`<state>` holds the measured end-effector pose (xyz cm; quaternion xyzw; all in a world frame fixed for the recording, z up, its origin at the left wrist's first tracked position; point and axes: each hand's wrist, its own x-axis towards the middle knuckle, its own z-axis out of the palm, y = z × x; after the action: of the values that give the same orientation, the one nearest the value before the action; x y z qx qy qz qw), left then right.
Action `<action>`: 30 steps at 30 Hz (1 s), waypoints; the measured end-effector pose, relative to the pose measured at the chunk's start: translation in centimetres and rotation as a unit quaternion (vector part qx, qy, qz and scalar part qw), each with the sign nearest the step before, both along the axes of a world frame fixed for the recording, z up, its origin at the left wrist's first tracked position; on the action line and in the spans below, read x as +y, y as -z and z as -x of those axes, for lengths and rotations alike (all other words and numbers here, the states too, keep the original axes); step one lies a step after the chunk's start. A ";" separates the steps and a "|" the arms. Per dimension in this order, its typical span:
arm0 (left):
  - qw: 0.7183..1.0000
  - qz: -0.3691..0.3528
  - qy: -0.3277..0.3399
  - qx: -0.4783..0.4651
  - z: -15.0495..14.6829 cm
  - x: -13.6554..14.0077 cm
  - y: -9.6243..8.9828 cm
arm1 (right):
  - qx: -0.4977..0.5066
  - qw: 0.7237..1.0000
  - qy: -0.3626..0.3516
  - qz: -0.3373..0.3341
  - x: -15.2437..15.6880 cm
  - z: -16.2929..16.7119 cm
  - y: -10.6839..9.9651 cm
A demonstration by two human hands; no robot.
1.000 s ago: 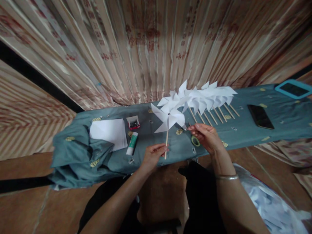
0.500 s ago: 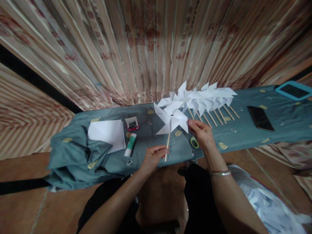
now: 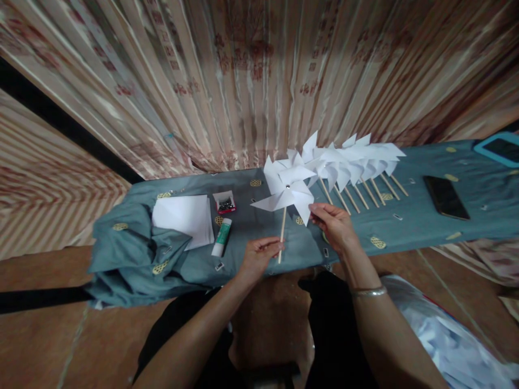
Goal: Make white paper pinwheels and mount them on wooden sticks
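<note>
A white paper pinwheel with a small shiny pin at its centre is held up over the cloth-covered table. My left hand is closed around the lower part of its thin wooden stick. At the lower right blade, my right hand has thumb and forefinger pinched on the paper edge. Behind the held pinwheel, a row of several similar white pinwheels lies overlapping, sticks pointing toward me. A green ring-shaped item is mostly hidden by my right hand.
Left on the grey-green cloth are a stack of white paper, an open box of small metal pieces and a glue stick. Right are a dark phone and a blue-framed tablet. A bag of paper scraps stands below.
The pinwheel's blades have turned on the stick. My right hand has gone slightly lower with the blade edge, covering more of the green ring. The whole view has shifted a little.
</note>
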<state>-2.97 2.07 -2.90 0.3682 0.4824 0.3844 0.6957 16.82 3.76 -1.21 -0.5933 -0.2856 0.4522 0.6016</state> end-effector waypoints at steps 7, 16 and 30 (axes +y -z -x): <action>1.000 0.012 -0.004 -0.006 0.0 0.1 0.3 | 0.058 0.997 -0.040 0.019 -0.5 1.0 -0.6; 1.000 0.014 -0.005 0.000 0.0 0.1 0.3 | 0.101 0.991 -0.078 0.046 -0.8 1.9 -0.9; 1.000 0.019 -0.009 -0.005 -0.1 0.1 0.2 | 0.108 0.987 -0.099 0.062 -0.8 2.9 -1.0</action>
<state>-2.92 2.14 -3.09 0.3482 0.4894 0.3833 0.7017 13.93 2.91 -0.18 -0.5460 -0.2477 0.5875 0.5434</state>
